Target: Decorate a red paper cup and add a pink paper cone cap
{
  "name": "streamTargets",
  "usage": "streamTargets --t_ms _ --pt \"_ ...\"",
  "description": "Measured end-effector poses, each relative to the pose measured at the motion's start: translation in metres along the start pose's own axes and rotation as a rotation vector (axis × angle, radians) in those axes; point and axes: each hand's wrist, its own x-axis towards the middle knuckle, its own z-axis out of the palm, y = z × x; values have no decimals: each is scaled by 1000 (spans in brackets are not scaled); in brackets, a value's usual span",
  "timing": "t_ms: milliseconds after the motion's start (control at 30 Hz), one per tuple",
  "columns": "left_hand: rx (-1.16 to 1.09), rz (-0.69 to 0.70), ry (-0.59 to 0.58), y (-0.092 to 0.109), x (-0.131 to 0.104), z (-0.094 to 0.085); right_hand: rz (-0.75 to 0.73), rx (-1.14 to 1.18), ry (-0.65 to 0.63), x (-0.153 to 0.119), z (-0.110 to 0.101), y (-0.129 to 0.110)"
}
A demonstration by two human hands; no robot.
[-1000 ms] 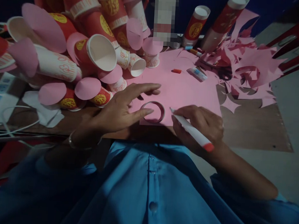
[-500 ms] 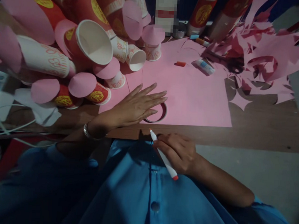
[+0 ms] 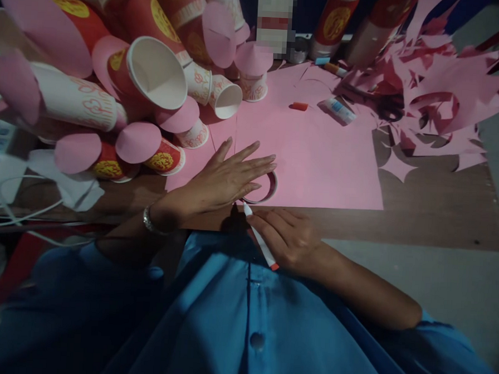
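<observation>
My left hand [image 3: 229, 177] lies spread over a dark ring [image 3: 273, 189], which rests on a large pink sheet [image 3: 326, 163] near its front edge. The hand hides the ring's left part. In my right hand [image 3: 291, 239] is a white marker [image 3: 261, 240] with a red end, its tip pointing up and left at the sheet's front edge, beside the ring. Whether the tip touches the paper cannot be made out. An orange cap [image 3: 299, 106] and a glue tube [image 3: 339, 111] lie farther back on the sheet.
Many paper cups [image 3: 157, 73] with pink discs crowd the left and back left. Pink paper scraps [image 3: 442, 91] are heaped at the right around dark scissors [image 3: 390, 107]. A white cable [image 3: 33, 234] runs along the left edge. Red cans [image 3: 335, 24] stand at the back.
My right hand has moved left and slightly up, bringing the marker's tip from over the bare table edge to the sheet's edge by the ring. My left hand stays on the ring.
</observation>
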Motion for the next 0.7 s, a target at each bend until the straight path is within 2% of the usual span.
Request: streamTargets --t_ms 400,700 --pt "7 -2 25 -1 -1 4 43 12 -117 0 7 7" --pt "7 -7 21 2 1 1 125 195 -167 -7 -11 15"
